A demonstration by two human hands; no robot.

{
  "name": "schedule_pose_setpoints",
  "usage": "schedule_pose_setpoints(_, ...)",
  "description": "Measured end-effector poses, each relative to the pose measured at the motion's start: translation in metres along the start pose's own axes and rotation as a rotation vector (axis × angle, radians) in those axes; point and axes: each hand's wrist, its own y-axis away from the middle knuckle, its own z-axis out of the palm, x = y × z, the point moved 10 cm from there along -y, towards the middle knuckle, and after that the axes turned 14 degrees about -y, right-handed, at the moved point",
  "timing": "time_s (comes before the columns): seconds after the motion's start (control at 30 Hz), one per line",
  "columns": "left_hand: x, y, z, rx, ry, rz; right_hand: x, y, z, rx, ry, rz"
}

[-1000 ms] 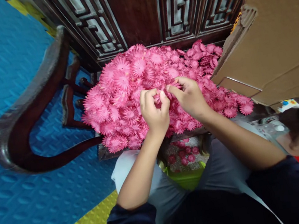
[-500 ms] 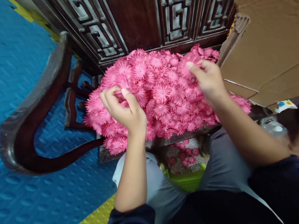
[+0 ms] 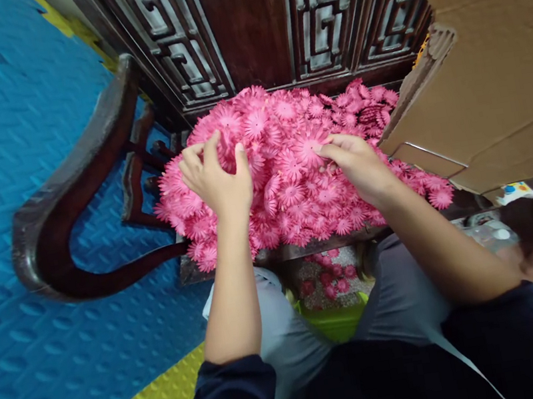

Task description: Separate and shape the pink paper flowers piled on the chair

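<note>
Beside cardboard box point(image 3: 494, 76), left hand point(image 3: 217, 180) spread open on pink flowers point(image 3: 288, 176), right hand point(image 3: 357, 165) pinching one.

Head camera looks steeply down, close over the flower pile point(image 3: 291, 162).

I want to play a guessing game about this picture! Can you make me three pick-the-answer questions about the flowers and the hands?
1. Where does the pile of flowers lie?
A. on the dark wooden chair seat
B. on the blue floor mat
C. inside the cardboard box

2. What colour are the flowers?
A. yellow
B. white
C. pink

3. What is the right hand doing?
A. resting flat on the knee
B. pinching a flower at the fingertips
C. gripping the chair arm

Answers: 1 A, the heap covers the seat between the carved back and the knees. 2 C, every flower is pink. 3 B, thumb and fingers close on a petal edge, while the left hand spreads open over the pile.
</note>
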Motion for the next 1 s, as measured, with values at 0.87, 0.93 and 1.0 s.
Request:
schedule_pose_setpoints(0.87,0.001,0.022,-0.020,0.062,0.045,-0.176,0.003,0.001,0.008,-0.059,0.221,-0.090)
schedule_pose_setpoints(0.93,-0.006,0.019,-0.014,0.036,0.048,-0.197,0.005,0.001,0.008,-0.059,0.233,-0.084)
schedule_pose_setpoints(1.0,-0.010,0.019,-0.010,0.020,0.055,-0.201,0.006,0.001,0.008,-0.055,0.238,-0.077)
